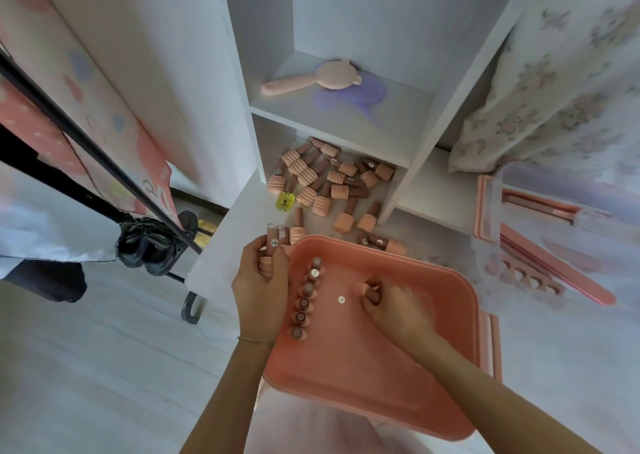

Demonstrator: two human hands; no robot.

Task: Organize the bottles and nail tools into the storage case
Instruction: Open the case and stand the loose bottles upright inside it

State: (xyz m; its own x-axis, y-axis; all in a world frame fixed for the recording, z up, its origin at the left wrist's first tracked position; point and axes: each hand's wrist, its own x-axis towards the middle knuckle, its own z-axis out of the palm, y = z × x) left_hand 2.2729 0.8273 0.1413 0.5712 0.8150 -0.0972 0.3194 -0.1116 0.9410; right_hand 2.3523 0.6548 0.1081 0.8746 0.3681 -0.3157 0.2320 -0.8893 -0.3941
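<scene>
A salmon-pink storage case [374, 356] lies open in front of me. Several brown bottles with peach caps [306, 301] stand in a row along its left wall. My left hand [261, 287] grips a few bottles [273, 246] at the case's left rim. Inside the case, my right hand [394, 301] curls round one bottle [369, 289]. A small white round sticker [341, 299] lies on the case floor. Many more bottles [332, 183] lie in a heap on the low white shelf, one yellow bottle [284, 201] among them.
Pink nail files [554, 266], toe separators [519, 275] and a clear-lidded pink box [491, 211] lie at the right. A pink brush [311, 79] rests on the upper shelf. A black rack leg [192, 306] and dark shoes [156, 242] are at the left. Floral fabric [554, 90] hangs at the right.
</scene>
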